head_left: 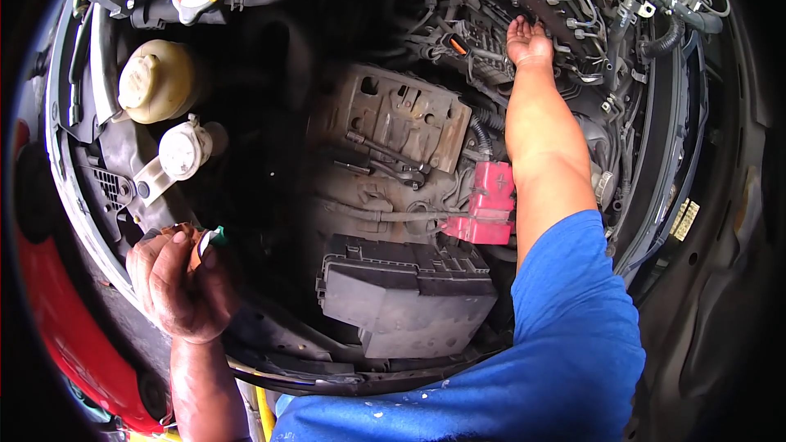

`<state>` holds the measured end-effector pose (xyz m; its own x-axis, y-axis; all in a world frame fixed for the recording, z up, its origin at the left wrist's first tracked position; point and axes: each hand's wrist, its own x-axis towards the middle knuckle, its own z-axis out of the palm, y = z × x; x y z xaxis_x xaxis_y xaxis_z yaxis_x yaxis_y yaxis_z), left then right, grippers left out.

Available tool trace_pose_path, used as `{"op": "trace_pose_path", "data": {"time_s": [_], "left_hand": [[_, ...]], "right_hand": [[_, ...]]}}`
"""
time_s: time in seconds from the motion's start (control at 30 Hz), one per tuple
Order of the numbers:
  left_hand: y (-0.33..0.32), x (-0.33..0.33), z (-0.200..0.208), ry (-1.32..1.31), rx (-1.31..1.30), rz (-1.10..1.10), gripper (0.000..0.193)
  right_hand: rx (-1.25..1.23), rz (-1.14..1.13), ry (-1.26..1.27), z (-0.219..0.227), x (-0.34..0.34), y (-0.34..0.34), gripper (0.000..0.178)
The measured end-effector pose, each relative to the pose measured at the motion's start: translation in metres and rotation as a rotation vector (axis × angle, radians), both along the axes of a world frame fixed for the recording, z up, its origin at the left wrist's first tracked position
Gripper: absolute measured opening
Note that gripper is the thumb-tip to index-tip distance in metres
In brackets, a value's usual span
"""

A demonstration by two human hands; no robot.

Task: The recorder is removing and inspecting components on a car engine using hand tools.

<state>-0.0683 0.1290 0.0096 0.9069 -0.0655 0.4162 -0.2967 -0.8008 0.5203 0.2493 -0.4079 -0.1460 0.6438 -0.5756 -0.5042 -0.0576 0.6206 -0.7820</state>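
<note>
left hand (182, 288) is wrapped round a brown thing (196, 255) with green tip, mostly finger-covered — right hand (530, 44) is at the engine (481, 34), can't tell its grip

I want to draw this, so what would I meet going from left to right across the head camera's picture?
Glossy, curved red panel → bare left hand holding a small, green-ended object → dark grey, boxy plastic case → bright red plastic cover → bare right hand, palm up.
</note>
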Motion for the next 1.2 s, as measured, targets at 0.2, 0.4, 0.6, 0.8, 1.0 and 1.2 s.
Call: {"op": "trace_pose_path", "data": {"time_s": [0.2, 0.4, 0.6, 0.8, 1.0, 1.2], "left_hand": [[-0.001, -0.001, -0.002, 0.003, -0.028, 0.006, 0.022], [0.004, 0.0, 0.002, -0.016, 0.01, 0.011, 0.032], [0.005, 0.004, 0.003, -0.006, 0.019, 0.035, 0.033], [0.005, 0.003, 0.003, -0.025, -0.008, 0.043, 0.028], [0.002, 0.005, 0.003, -0.046, -0.014, 0.062, 0.027], [0.004, 0.004, 0.002, -0.034, -0.022, 0.055, 0.029]], "right_hand": [[-0.003, -0.002, -0.038, -0.003, 0.009, -0.007, 0.027], [0.078, 0.082, -0.049, -0.011, 0.023, 0.01, 0.023], [0.113, 0.27, -0.089, -0.016, 0.028, 0.046, 0.019], [0.087, 0.367, -0.024, -0.011, 0.034, 0.077, 0.017], [0.06, 0.383, 0.0, -0.007, 0.034, 0.069, 0.014], [0.142, 0.397, -0.054, -0.008, 0.037, 0.063, 0.014]]}}
